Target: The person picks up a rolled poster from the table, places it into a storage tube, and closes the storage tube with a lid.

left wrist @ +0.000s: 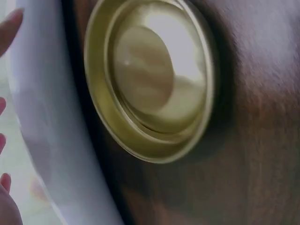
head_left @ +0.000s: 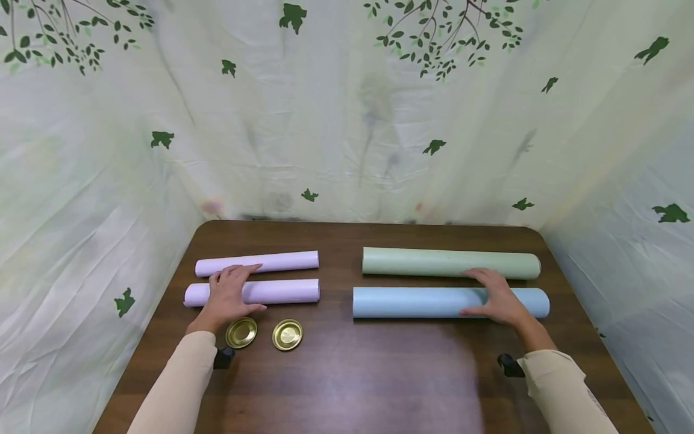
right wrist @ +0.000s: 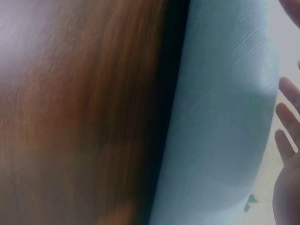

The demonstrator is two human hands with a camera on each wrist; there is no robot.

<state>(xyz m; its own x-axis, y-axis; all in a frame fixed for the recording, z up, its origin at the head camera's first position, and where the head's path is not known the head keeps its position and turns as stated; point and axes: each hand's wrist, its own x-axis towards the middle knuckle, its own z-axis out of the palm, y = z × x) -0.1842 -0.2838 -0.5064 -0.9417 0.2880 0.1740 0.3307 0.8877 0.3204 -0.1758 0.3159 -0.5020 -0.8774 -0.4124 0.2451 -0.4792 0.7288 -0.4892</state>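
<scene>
My left hand (head_left: 230, 293) is over the near lavender roll (head_left: 282, 291), thumb on its near side and fingers reaching towards the far lavender roll (head_left: 287, 260). On the right, my right hand (head_left: 496, 298) spans the light blue roll (head_left: 406, 302), its fingers spread towards the green roll (head_left: 417, 261) behind. In the right wrist view the loosely extended fingertips (right wrist: 286, 112) show beyond the blue roll (right wrist: 220, 112). Beside the left wrist lies a small round gold dish (head_left: 241, 333); a gold dish (left wrist: 145, 70) fills much of the left wrist view.
A second gold dish (head_left: 287, 334) lies right of the first. The brown wooden table (head_left: 347, 374) has rounded far corners. Pale cloth (head_left: 336, 120) printed with green leaves hangs behind it and along both sides. A gap separates the left pair of rolls from the right pair.
</scene>
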